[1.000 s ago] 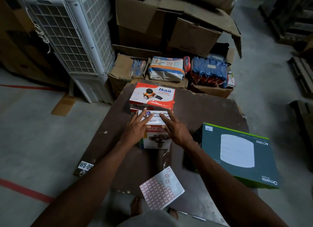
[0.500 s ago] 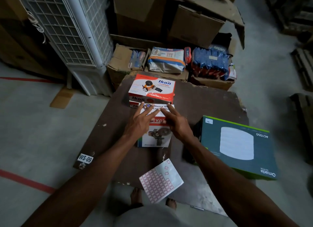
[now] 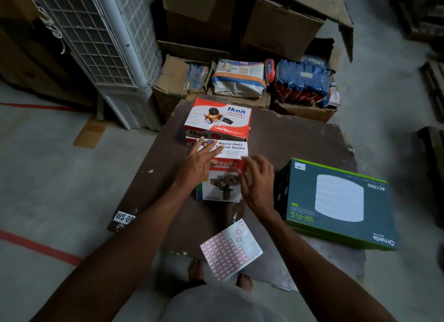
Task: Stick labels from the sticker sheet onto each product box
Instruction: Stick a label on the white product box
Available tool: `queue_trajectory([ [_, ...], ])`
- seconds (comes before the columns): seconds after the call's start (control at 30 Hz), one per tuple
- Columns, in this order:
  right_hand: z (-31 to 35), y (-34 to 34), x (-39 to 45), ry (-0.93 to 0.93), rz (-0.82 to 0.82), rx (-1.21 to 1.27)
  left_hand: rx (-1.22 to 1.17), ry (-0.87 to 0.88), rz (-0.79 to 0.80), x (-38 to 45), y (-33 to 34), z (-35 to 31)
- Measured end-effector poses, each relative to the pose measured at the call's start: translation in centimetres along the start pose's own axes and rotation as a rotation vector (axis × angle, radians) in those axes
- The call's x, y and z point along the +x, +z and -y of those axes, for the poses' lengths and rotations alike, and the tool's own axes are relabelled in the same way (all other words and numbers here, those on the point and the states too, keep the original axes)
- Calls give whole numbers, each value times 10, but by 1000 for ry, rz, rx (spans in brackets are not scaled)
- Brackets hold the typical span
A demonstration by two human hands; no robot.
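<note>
A white and red carton sealer box (image 3: 222, 172) lies in the middle of the brown board (image 3: 288, 143). My left hand (image 3: 199, 162) rests flat on its white top panel with straight fingers. My right hand (image 3: 258, 181) hovers at the box's right side, fingers loosely bent, holding nothing that I can see. Behind stands a red and white Ikon box (image 3: 217, 121). The sticker sheet (image 3: 230, 248) with rows of red-edged labels lies at the board's near edge. A dark green Wi-Fi box (image 3: 341, 204) at the right carries a small white label in its top-left corner.
A white air cooler (image 3: 101, 38) stands at the back left. Cardboard cartons (image 3: 240, 16) and packaged goods (image 3: 301, 82) crowd the back. Red tape lines (image 3: 38, 246) cross the grey floor. My bare feet (image 3: 197, 271) show below the board.
My right hand has lifted off the box's white panel and drawn back to the right. My left hand stays pressed on the panel. The view has shifted slightly.
</note>
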State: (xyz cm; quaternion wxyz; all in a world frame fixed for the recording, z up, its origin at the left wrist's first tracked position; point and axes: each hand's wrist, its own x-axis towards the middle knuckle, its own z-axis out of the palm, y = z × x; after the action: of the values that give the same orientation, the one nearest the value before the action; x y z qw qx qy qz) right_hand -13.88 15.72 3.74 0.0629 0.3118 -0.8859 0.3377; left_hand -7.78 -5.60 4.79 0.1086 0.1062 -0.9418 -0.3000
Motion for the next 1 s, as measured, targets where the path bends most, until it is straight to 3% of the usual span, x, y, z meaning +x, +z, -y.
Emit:
queue_trajectory([
  [0.07,-7,5,-32,74,18,31,-13,-9,-2,0,-1,0],
  [0.27,-51,42,-122,316,572,33,-5,39,-48,-5,3,1],
  [0.37,-60,48,-143,325,720,-35,9,39,-49,-5,3,2],
  [0.63,-74,57,-152,57,870,-252,-12,37,-55,-8,-1,-3],
  [1.0,-64,69,-148,272,785,-269,-42,18,-22,-13,-3,-4],
])
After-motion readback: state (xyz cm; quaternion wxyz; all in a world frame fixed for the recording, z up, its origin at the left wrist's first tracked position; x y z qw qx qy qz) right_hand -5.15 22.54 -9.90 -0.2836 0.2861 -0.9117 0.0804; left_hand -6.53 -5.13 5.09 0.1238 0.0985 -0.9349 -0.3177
